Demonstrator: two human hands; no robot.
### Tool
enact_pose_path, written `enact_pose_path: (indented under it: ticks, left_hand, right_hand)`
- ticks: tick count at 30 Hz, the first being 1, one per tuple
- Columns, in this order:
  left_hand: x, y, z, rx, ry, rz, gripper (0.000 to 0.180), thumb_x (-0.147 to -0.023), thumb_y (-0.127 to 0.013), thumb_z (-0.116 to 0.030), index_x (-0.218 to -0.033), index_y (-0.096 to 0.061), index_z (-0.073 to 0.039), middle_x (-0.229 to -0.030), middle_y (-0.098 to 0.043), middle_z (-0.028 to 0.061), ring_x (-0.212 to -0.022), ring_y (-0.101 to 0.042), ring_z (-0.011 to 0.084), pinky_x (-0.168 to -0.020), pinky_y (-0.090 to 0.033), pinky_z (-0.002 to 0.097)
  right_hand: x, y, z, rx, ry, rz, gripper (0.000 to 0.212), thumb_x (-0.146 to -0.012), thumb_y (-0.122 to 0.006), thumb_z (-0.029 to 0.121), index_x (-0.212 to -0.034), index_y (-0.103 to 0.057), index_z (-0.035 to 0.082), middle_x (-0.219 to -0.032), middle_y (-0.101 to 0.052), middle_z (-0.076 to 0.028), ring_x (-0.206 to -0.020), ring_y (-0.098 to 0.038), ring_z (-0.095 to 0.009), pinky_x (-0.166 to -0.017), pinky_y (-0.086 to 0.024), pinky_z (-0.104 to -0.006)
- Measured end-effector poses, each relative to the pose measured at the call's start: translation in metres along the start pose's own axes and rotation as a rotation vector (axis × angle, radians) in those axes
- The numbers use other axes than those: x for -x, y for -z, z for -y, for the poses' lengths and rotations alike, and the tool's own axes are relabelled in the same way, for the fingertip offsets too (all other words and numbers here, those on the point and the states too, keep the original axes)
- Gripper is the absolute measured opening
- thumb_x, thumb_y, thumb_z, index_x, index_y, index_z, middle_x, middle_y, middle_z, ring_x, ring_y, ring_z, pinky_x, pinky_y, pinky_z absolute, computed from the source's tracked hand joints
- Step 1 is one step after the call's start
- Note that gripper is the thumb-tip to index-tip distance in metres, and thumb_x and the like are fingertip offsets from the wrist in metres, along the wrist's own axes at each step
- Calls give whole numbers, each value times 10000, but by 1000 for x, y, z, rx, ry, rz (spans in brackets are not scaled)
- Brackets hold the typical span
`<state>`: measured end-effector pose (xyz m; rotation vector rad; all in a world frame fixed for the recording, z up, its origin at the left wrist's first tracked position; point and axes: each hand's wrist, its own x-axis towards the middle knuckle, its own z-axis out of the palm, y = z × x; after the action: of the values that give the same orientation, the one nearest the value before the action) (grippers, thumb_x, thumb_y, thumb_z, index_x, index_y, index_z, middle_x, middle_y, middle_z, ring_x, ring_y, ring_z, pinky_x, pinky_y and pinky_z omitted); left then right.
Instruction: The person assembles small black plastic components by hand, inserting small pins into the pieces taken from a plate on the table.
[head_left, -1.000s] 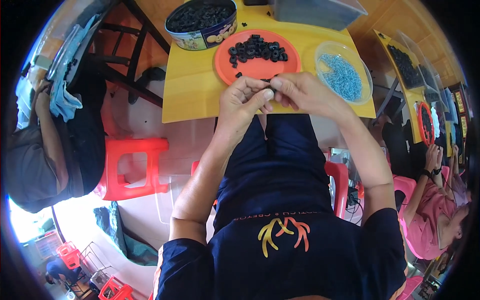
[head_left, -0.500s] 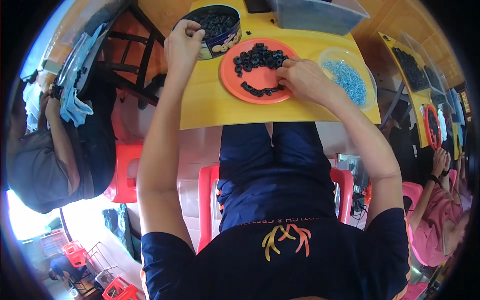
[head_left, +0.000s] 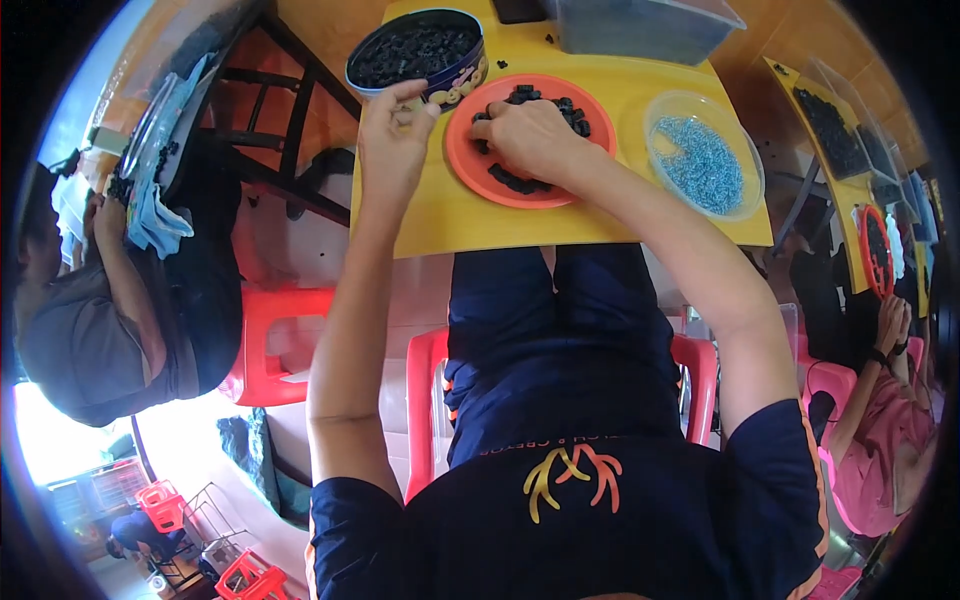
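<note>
An orange-red round plate holds small black parts, some piled toward its far side and others in a curved row at the near side. My right hand reaches over the plate from the right. Its fingers are closed down at the parts on the left side; what they grip is hidden. Left of the plate, my left hand is raised just in front of a round tin, fingers apart, nothing visible in them. The dark blue tin is full of similar black parts.
A clear round tub of small silvery-blue pieces stands right of the plate. Behind it on the yellow table is a clear plastic box. People sit at other tables on both sides; a red stool stands at the left.
My right hand has moved left across the plate, from its right rim to the parts on the left. My left hand has come down from the tin's rim toward me, its fingers spreading.
</note>
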<state>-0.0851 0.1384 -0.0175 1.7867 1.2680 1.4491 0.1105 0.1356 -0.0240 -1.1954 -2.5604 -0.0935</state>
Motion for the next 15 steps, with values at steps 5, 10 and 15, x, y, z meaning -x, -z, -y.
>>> enact_pose_path:
  ticks: [5,10,15]
  left_hand:
    - [43,-8,-27,226,221,72,295,-871,-628,-39,-1152,-577,37,-995,-632,76,-686,-592,80,-596,-447,195]
    - [67,-18,-30,419,300,88,255,-892,-607,-36,-1140,-590,17,-991,-639,72,-684,-591,72,-580,-439,185]
    - [74,-25,-36,447,320,148,235,-902,-604,-51,-1130,-601,7,-967,-646,54,-687,-592,72,-581,-439,191]
  right_hand:
    - [7,4,2,48,41,-26,186,-818,-572,129,-947,-684,56,-886,-661,-166,-801,-677,-311,-638,-528,-412]
    - [24,14,5,70,-20,94,222,-835,-626,198,-1016,-629,70,-941,-639,-155,-803,-661,-330,-654,-531,-433]
    - [36,20,2,86,-74,134,235,-830,-624,189,-1034,-621,73,-930,-630,-151,-790,-657,-331,-644,-529,-437]
